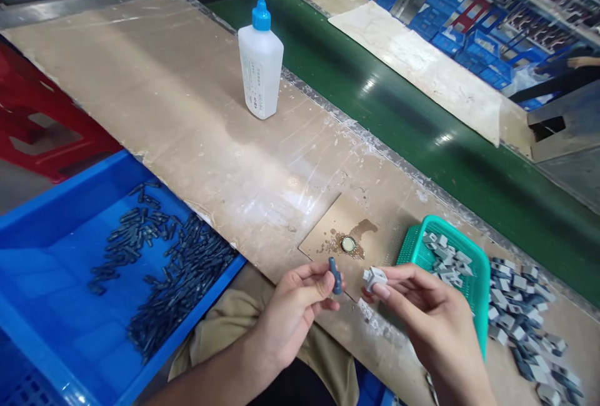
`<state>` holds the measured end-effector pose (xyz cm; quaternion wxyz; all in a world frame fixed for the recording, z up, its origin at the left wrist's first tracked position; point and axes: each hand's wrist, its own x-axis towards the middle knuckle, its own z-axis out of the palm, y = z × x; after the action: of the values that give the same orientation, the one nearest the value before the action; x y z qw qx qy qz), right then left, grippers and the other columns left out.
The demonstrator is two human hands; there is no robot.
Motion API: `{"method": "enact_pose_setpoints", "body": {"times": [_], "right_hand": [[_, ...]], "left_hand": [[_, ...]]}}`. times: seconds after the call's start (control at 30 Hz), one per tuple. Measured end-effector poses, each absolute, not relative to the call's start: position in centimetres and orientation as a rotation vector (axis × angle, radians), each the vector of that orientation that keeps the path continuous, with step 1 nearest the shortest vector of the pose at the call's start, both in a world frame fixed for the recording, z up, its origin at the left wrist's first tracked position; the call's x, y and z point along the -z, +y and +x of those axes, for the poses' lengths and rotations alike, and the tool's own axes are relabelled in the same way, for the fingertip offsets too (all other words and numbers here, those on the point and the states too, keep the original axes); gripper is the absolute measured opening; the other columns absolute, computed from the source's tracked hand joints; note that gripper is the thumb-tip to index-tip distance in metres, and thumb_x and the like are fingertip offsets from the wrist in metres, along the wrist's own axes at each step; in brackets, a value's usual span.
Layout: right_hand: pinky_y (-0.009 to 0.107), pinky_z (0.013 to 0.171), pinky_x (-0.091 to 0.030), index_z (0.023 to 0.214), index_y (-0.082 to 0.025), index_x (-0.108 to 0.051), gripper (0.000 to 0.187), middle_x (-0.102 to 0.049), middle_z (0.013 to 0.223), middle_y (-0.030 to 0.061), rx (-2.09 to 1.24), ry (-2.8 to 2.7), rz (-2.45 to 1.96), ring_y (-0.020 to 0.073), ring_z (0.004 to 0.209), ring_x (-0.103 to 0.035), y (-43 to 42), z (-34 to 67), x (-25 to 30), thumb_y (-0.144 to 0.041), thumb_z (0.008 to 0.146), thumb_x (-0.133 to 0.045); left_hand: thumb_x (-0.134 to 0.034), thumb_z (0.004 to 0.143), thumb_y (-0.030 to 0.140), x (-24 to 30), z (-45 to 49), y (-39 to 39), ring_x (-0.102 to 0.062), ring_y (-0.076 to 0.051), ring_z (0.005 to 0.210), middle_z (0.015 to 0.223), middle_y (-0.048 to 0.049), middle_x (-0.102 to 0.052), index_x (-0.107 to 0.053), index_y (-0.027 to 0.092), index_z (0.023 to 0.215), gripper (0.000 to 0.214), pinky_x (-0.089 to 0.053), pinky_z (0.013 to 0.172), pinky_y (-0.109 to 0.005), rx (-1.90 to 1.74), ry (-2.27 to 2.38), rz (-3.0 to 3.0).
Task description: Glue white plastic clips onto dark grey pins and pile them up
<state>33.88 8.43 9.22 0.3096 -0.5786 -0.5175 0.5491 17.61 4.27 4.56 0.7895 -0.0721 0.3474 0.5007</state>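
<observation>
Between the thumb and fingers of my left hand is a dark grey-blue plastic peg, held roughly upright. Facing it, my right hand pinches a small light grey plastic block with a narrow stub pointing left. A short gap separates the two parts. Just beyond them a brown cardboard square lies on the bench, stained with liquid, and a small round cap holding pale liquid sits on it. A green basket of light grey blocks stands beside my right hand.
At the left, a blue bin holds a heap of dark pegs. Two-tone parts are piled right of the basket. A white squeeze bottle with a blue nozzle stands on the bench. Behind runs a green conveyor belt.
</observation>
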Motion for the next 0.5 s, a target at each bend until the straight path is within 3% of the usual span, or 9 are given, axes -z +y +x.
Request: {"method": "enact_pose_setpoints", "body": {"times": [0.17, 0.37, 0.5], "right_hand": [[0.015, 0.061, -0.055, 0.077, -0.02, -0.071, 0.015, -0.071, 0.073, 0.0032, -1.378, -1.281, -1.58, 0.0128, 0.064, -0.068, 6.9, 33.0, -10.0, -0.027, 0.067, -0.08], [0.019, 0.062, -0.058, 0.079, -0.019, -0.071, 0.016, -0.073, 0.076, 0.0051, -1.463, -1.398, -1.533, 0.0165, 0.065, -0.07, 7.0, 33.4, -10.0, -0.024, 0.066, -0.08], [0.02, 0.061, -0.057, 0.078, -0.019, -0.071, 0.017, -0.072, 0.074, 0.0051, -1.46, -1.423, -1.548, 0.0162, 0.062, -0.069, 7.1, 33.5, -9.8, -0.025, 0.065, -0.08]], "left_hand": [[-0.09, 0.048, 0.024, -4.9, 19.2, 5.0, -0.062, -0.01, 0.066, 0.071, -0.0044, -0.067, -0.069, 0.011, 0.066, 0.03, -0.053, 0.062, -0.016, -1.123, 0.735, -0.269], [-0.087, 0.054, 0.025, -5.6, 19.4, 4.8, -0.063, -0.009, 0.059, 0.065, -0.0027, -0.068, -0.07, 0.013, 0.062, 0.022, -0.052, 0.059, -0.013, -1.177, 0.775, -0.073], [-0.083, 0.057, 0.015, -5.8, 19.3, 4.6, -0.063, -0.009, 0.056, 0.06, -0.0012, -0.067, -0.068, 0.013, 0.057, 0.015, -0.051, 0.056, -0.012, -1.237, 0.943, 0.155]]}}
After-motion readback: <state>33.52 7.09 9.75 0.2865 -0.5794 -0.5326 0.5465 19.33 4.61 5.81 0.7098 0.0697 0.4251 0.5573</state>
